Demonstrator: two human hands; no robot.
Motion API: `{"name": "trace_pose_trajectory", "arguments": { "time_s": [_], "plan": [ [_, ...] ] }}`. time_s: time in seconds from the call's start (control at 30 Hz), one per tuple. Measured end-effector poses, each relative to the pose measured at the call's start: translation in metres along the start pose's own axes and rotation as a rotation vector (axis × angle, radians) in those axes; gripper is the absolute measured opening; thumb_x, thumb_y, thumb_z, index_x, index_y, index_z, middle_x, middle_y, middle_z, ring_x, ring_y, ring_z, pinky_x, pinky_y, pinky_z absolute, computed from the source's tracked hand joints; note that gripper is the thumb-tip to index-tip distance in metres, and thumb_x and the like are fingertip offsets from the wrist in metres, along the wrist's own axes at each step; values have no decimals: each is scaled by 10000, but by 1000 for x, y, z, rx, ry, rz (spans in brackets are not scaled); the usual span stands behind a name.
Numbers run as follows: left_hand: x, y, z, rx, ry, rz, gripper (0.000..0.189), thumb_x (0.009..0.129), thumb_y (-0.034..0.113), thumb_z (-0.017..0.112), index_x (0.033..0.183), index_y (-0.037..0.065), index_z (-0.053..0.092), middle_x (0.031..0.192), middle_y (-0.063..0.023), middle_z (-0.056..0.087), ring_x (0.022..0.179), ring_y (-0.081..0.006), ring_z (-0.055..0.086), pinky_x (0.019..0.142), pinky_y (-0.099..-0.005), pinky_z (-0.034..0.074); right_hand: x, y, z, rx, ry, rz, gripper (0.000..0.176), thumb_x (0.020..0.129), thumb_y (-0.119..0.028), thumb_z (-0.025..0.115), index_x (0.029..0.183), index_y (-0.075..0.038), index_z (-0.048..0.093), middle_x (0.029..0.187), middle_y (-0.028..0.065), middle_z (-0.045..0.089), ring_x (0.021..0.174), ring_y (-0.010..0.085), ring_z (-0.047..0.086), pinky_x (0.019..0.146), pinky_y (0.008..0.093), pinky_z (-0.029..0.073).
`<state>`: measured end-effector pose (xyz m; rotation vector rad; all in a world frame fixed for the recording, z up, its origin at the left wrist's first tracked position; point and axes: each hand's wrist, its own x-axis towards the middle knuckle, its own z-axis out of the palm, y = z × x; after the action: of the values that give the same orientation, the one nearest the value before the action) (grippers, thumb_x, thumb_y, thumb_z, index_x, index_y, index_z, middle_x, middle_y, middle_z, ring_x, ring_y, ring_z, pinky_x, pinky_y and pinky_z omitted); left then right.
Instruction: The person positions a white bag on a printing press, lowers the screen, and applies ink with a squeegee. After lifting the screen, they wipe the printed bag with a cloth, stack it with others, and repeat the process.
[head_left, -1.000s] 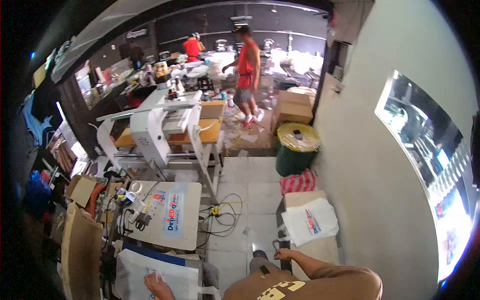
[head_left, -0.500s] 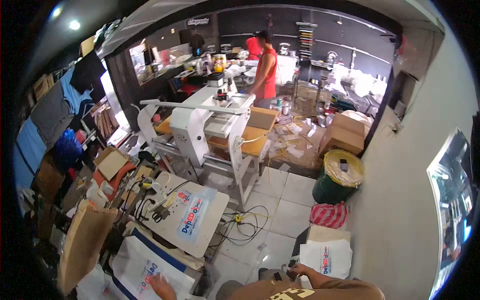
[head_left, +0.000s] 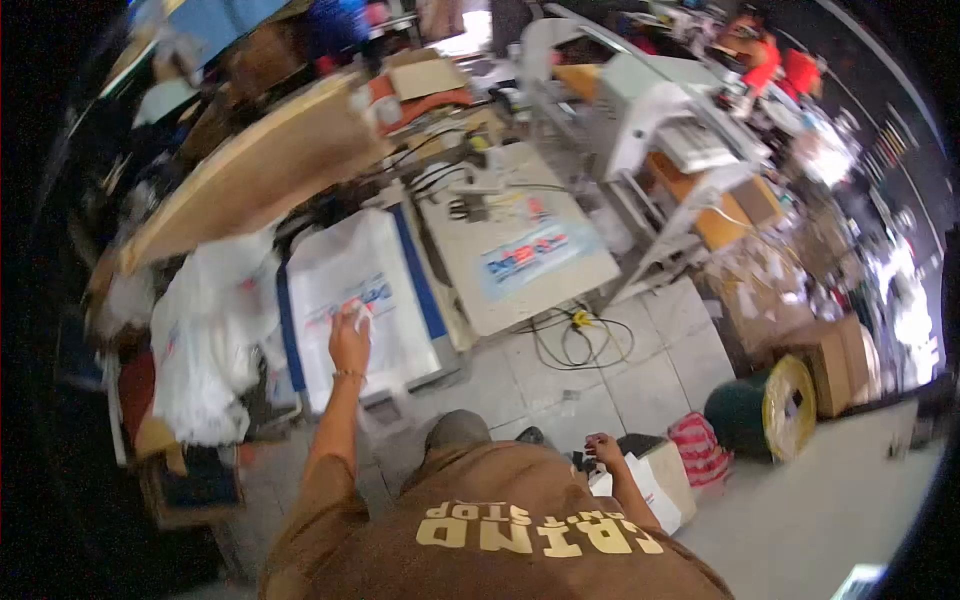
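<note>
My left hand (head_left: 350,338) is over the printed lettering of a white sheet or bag (head_left: 400,345), which lies on a blue-edged board. Its fingers are bent together around something small and whitish, too blurred to name. Lower right, my right hand (head_left: 603,450) is raised beside another white printed piece (head_left: 650,485), its fingers loosely curled and apart, with nothing seen in them. A cream board (head_left: 465,285) beside the blue-edged one bears a clear sheet with red and blue print (head_left: 540,258).
White plastic material (head_left: 205,340) hangs at the left, below a large curved brown panel (head_left: 260,165). A white machine frame (head_left: 640,130), cables (head_left: 580,345) on the floor, a green drum (head_left: 745,415) and a carton (head_left: 825,365) are farther right. A person in red (head_left: 762,65) is behind.
The view has swung left and down, bringing the white plastic and more of the shirt into sight. My left hand is still over the print; my right hand has come up off the white piece.
</note>
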<state>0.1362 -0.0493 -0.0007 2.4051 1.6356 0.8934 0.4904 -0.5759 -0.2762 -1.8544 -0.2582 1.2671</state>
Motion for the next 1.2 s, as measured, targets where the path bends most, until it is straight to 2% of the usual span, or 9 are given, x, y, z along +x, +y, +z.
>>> {"name": "trace_pose_trajectory", "arguments": {
  "time_s": [0.07,0.17,0.33,0.47,0.53,0.7,0.8,0.97,1.2],
  "plan": [
    [17,-46,-24,74,17,-143,320,916,226,672,1139,-2,700,1208,-223,646,1109,-412,624,950,-470,508,-6,-82,15,48,-14,94,284,954,-298,677,1071,-39,688,876,64,703,754,152,658,619,301,519],
    [22,-57,-29,135,102,-219,287,911,233,679,1088,10,709,1122,-211,656,996,-402,654,871,-480,529,33,-102,24,-248,-123,-238,280,953,-299,697,1052,-37,695,877,46,700,781,143,659,653,308,530],
    [31,48,36,-3,140,67,260,863,217,728,1064,52,733,1052,-166,680,1015,-380,643,883,-455,523,57,-253,115,-358,-165,-668,357,925,-258,739,1147,14,676,999,111,709,854,195,679,768,328,555],
    [69,13,45,-103,115,80,219,856,173,711,1024,36,744,1022,-180,676,981,-386,640,870,-474,513,-5,-393,204,-427,-141,-871,410,884,-193,744,1230,5,650,1215,216,653,1136,330,642,949,403,523],
    [70,12,36,-67,121,124,232,850,155,687,1046,40,733,1052,-152,689,1013,-350,622,878,-469,501,5,-403,246,-494,25,-1259,486,835,-246,775,1246,-23,645,1249,216,615,1147,381,606,984,457,493],
    [46,24,10,-105,-43,399,225,844,121,662,1050,41,701,997,-140,655,1018,-368,602,883,-511,475,-19,-428,307,-529,89,-1307,613,829,-393,767,1366,-154,592,1472,314,416,1270,489,478,1067,522,404],
    [75,8,15,-72,74,194,201,811,66,702,1012,66,716,984,-132,649,931,-348,609,855,-462,484,-23,-431,327,-659,80,-1244,673,887,-486,684,1482,-236,495,1605,276,250,1408,501,341,1105,621,323],
    [34,7,0,-133,1,424,195,789,30,701,977,78,714,971,-119,646,912,-353,610,834,-464,482,-18,-420,339,-871,224,-1244,687,910,-559,621,1493,-224,476,1608,254,272,1442,484,296,1113,638,279],
    [58,-18,12,-75,-69,276,162,837,35,662,995,33,697,1028,-151,625,1006,-369,597,874,-468,464,-29,-425,337,-966,227,-1210,666,938,-562,570,1482,-185,493,1573,253,345,1448,456,305,1148,584,254]
  ]
}}
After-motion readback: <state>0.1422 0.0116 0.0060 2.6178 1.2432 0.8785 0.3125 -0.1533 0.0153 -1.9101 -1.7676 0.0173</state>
